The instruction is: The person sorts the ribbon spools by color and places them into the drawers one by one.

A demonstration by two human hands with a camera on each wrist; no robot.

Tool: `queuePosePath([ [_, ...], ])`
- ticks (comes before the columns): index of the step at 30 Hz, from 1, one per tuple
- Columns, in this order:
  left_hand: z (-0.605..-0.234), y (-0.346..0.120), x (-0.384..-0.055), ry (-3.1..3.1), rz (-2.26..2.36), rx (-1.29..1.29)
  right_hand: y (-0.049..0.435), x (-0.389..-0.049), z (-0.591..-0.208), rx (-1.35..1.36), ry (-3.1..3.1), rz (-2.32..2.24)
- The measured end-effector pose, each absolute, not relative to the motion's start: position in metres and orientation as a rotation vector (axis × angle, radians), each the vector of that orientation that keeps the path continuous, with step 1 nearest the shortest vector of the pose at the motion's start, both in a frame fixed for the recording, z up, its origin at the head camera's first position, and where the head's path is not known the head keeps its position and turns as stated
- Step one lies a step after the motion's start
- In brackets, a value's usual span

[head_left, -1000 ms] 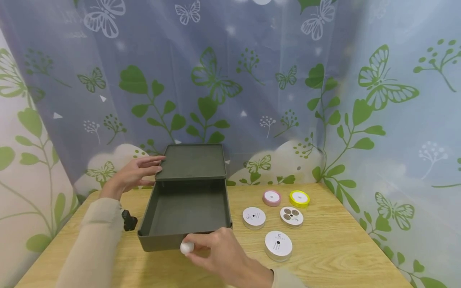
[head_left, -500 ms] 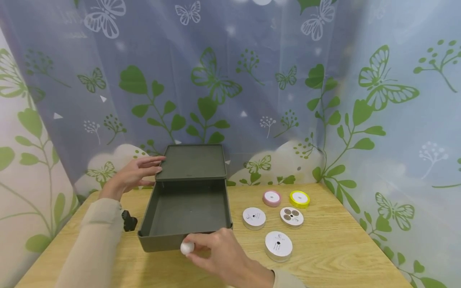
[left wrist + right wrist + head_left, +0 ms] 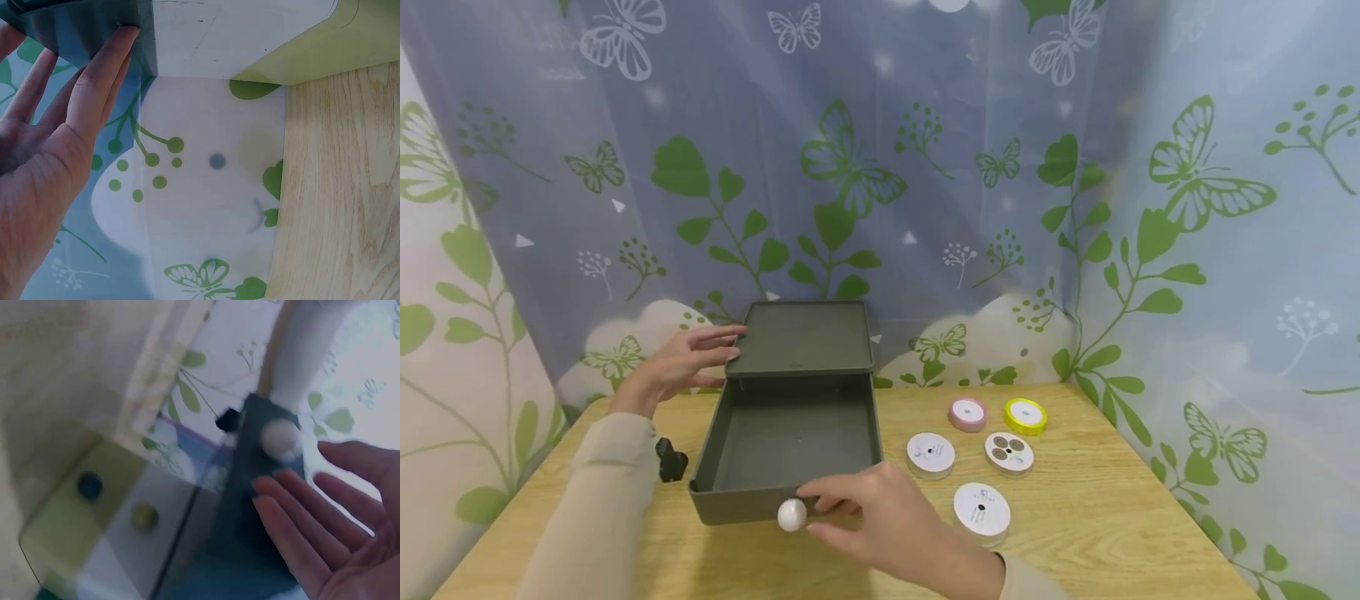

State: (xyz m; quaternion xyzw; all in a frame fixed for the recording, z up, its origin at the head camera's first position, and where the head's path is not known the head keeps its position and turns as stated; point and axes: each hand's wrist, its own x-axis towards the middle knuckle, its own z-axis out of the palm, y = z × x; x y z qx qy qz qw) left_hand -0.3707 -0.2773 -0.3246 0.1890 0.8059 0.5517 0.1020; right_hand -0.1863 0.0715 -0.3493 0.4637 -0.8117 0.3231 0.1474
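Note:
A dark green drawer (image 3: pixel 801 442) stands pulled out from its cabinet (image 3: pixel 805 337), with a round white knob (image 3: pixel 792 515) on its front. My right hand (image 3: pixel 891 525) is just right of the knob, thumb and fingers parted around nothing. In the right wrist view the same knob (image 3: pixel 281 440) sits apart from my fingertips (image 3: pixel 284 478). On the cabinet's left side rests my left hand (image 3: pixel 677 367), fingers extended and touching near the top edge. The left wrist view has these fingers (image 3: pixel 103 75) flat against the dark green side.
Several ribbon spools lie right of the drawer: pink (image 3: pixel 967 414), yellow (image 3: pixel 1026 416) and white-faced ones (image 3: pixel 982 510). A small black object (image 3: pixel 671 460) stands left of it. Below the green drawer are fronts with a yellow knob (image 3: pixel 145 516) and a blue knob (image 3: pixel 90 485). Patterned cloth (image 3: pixel 925 208) hangs behind.
My right thumb and fingers have let go of the white knob and moved slightly right, spreading apart. The drawer stays pulled out. The left hand keeps its place on the cabinet.

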Motion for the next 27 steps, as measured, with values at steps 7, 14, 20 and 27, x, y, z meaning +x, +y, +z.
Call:
queuePosePath([
  [7,-0.323,-0.277,-0.37,2.379,1.623,0.568,0.114,-0.196,-0.31,1.286,-2.519,1.1],
  [14,-0.323,-0.277,-0.368,2.372,1.631,0.554,0.154,-0.231,-0.296,1.086,-2.657,1.119],
  [20,-0.325,-0.28,-0.368,2.374,1.628,0.541,0.176,-0.267,-0.314,1.097,-2.833,0.961],
  [27,-0.325,-0.281,-0.37,2.375,1.623,0.559,0.185,-0.299,-0.344,1.075,-2.945,0.742],
])
